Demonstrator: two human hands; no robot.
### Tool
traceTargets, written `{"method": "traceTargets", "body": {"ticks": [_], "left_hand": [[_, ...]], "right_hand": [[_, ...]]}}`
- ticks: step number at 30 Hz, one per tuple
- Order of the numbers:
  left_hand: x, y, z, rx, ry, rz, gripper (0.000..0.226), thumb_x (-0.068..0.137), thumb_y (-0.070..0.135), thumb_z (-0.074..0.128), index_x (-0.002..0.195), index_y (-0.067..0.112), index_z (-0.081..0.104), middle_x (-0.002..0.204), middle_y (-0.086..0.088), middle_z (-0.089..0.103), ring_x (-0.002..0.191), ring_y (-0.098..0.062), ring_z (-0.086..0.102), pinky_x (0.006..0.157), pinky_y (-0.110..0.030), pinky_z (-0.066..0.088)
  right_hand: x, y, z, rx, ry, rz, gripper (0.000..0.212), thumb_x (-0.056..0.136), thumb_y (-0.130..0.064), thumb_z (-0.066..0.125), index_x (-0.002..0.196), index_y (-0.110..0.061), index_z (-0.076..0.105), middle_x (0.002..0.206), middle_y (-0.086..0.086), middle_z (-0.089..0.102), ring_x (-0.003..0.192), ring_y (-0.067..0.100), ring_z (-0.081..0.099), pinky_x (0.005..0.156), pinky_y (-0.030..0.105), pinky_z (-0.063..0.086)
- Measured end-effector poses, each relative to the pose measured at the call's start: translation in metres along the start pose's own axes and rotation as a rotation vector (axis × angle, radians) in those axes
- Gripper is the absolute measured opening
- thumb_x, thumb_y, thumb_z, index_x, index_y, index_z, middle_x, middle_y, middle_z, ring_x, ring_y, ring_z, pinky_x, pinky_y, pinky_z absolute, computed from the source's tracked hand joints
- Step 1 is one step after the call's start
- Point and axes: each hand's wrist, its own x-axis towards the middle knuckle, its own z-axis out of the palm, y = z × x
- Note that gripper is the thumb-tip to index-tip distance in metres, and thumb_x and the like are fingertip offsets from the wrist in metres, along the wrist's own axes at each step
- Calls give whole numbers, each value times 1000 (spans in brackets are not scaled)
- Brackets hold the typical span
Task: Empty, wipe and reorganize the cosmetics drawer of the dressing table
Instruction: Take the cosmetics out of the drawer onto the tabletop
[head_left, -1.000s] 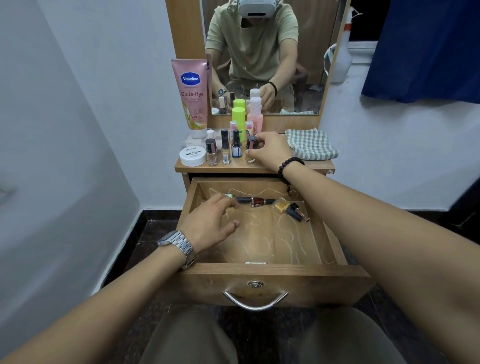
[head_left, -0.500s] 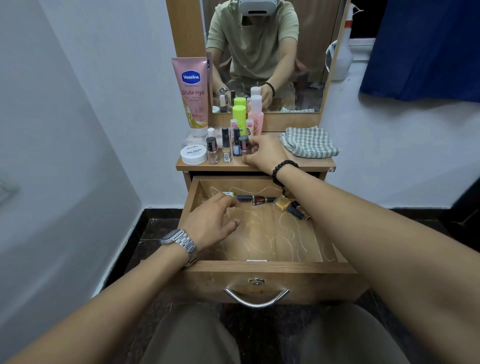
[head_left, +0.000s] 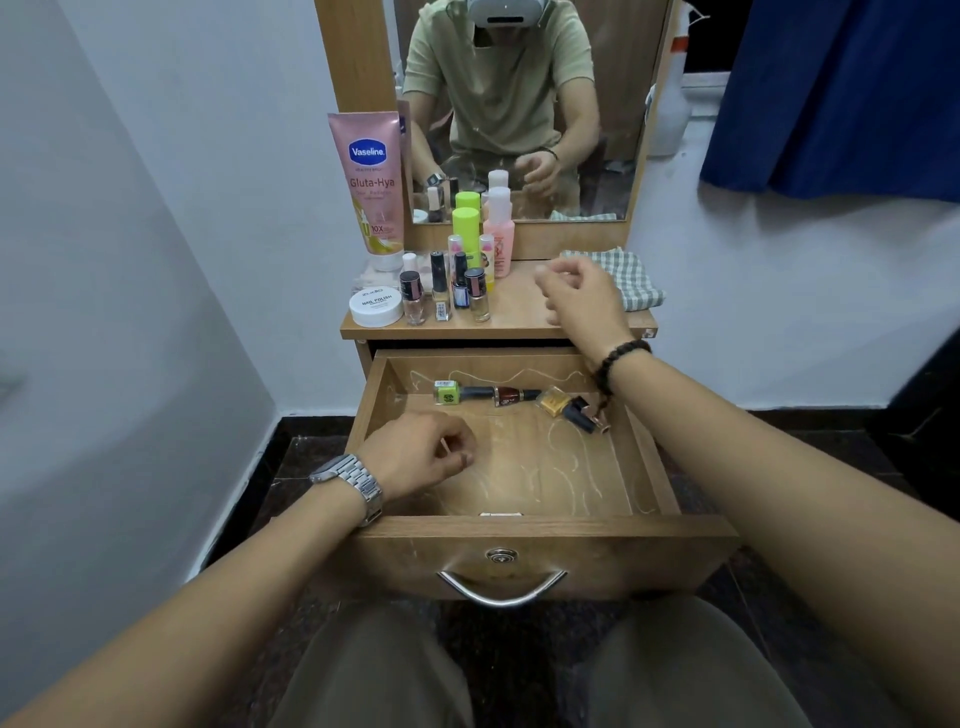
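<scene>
Nail polish bottles (head_left: 519, 397) wait at the drawer (head_left: 545, 535) back; your right hand (head_left: 582, 296) hovers loosely curled and empty, your left hand (head_left: 421, 457) likewise.

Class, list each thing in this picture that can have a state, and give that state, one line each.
Drawer: pulled open, floor streaked with white marks.
Green polish bottle: lying in the drawer.
Red polish bottle: lying in the drawer.
Vaseline tube: standing cap-down.
Round jar: lid on.
Checked cloth: folded, unused.
Left hand: inside the drawer, loosely curled, empty.
Right hand: over the tabletop, empty.
</scene>
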Motion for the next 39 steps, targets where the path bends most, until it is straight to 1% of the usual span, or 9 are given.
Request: {"method": "traceTargets", "body": {"ticks": [3,8,12,18,21,27,31,35,39], "left_hand": [[1,3,3,-93,-182,47,27,93,45,52,100,27,71,97,12,70,86,-6,63,82,-37,52],[3,12,5,-330,-458,-20,49,95,55,37,100,24,74,98,6,73,89,-10,68,91,-33,52],[3,14,7,-218,-578,-51,48,95,53,41,96,16,73,86,4,69,77,-10,60,80,-26,46],[3,9,12,-160,-619,24,25,97,21,53,118,19,67,112,6,69,93,1,59,92,-20,46],[7,11,16,-154,-588,40,22,96,20,55,114,17,68,109,3,69,79,8,56,79,-8,43],[17,23,21,-167,-502,81,4,89,17,65,91,15,67,97,5,68,80,-2,57,82,-20,49],[19,25,22,-181,-545,69,19,86,5,64,95,20,68,101,5,69,83,1,59,84,-20,51],[18,25,21,-219,-577,5,26,88,11,64,111,20,69,102,9,68,88,0,62,87,-19,51],[15,27,18,-327,-564,-56,21,90,15,62,109,19,69,97,7,70,85,-2,63,85,-20,52]], "right_hand": [[-9,19,-24,7,-133,159,11,92,-21,56,98,-14,63,95,5,65,74,11,62,74,29,58],[-26,46,-26,-891,-530,48,21,87,-21,58,89,-2,66,92,12,70,83,25,65,71,36,57],[-36,61,-12,-1230,-579,-24,18,94,-10,52,108,-3,61,112,17,63,100,32,64,69,30,44],[-39,69,-1,-1258,-508,-20,36,91,9,42,127,5,49,127,21,54,116,36,57,88,38,48],[-40,75,2,-1266,-482,-45,43,91,10,40,134,7,39,128,22,51,116,38,56,90,41,48],[-37,80,3,-1226,-502,-50,36,93,2,45,129,4,42,124,21,53,110,38,59,86,42,49],[-36,83,3,-1216,-511,-43,34,94,-1,47,128,2,44,122,20,54,107,37,60,83,40,50],[-41,81,2,-1201,-511,-42,35,94,-3,47,129,-1,43,120,19,55,109,37,58,82,41,48],[-46,77,0,-1100,-443,-186,42,88,-5,49,130,-10,41,127,13,52,117,31,46,90,41,46]]}}
